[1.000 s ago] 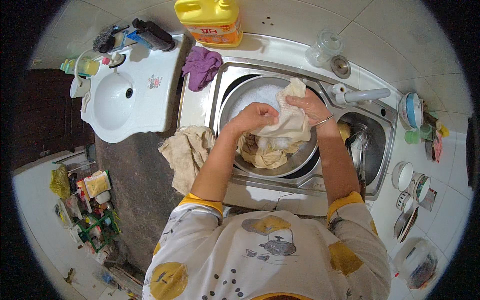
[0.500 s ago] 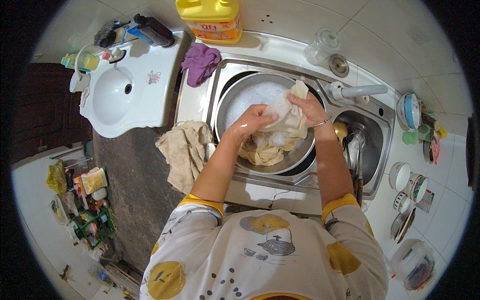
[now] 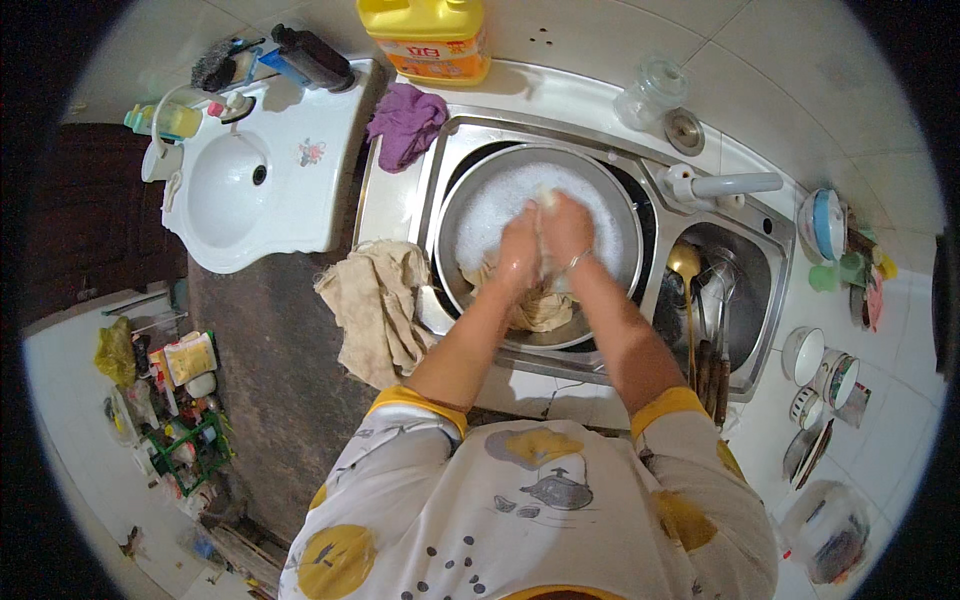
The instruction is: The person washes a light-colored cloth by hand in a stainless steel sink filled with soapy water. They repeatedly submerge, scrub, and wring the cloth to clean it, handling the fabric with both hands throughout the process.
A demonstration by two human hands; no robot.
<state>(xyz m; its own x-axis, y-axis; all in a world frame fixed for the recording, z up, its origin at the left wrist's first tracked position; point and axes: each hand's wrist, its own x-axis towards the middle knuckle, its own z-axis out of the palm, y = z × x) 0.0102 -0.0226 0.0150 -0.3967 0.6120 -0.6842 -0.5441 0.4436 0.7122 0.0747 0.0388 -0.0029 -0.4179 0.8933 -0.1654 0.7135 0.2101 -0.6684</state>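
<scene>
Left hand (image 3: 517, 247) and right hand (image 3: 566, 225), each grip closed on the wet beige cloth (image 3: 540, 300), now press together at the basin (image 3: 470, 210) centre (earlier spread apart toward 2 o'clock); the bunched cloth suggests scrubbing under way in suds.

Basin: we are seeing the metal basin (image 3: 610, 190) sitting in the left sink bowl (image 3: 440, 150).
Hands: our left hand (image 3: 518, 250) and right hand (image 3: 566, 225) are pressing together on the cloth (image 3: 540, 305) inside the basin.
Left of sink: a second cloth (image 3: 375, 300) is hanging over the counter edge; the washbasin (image 3: 230, 185) is lying further left.
Behind: the detergent jug (image 3: 428, 35) is standing behind the sink.
Right: the tap (image 3: 725, 185) is sitting above the right bowl, where utensils (image 3: 700, 300) are lying.
</scene>
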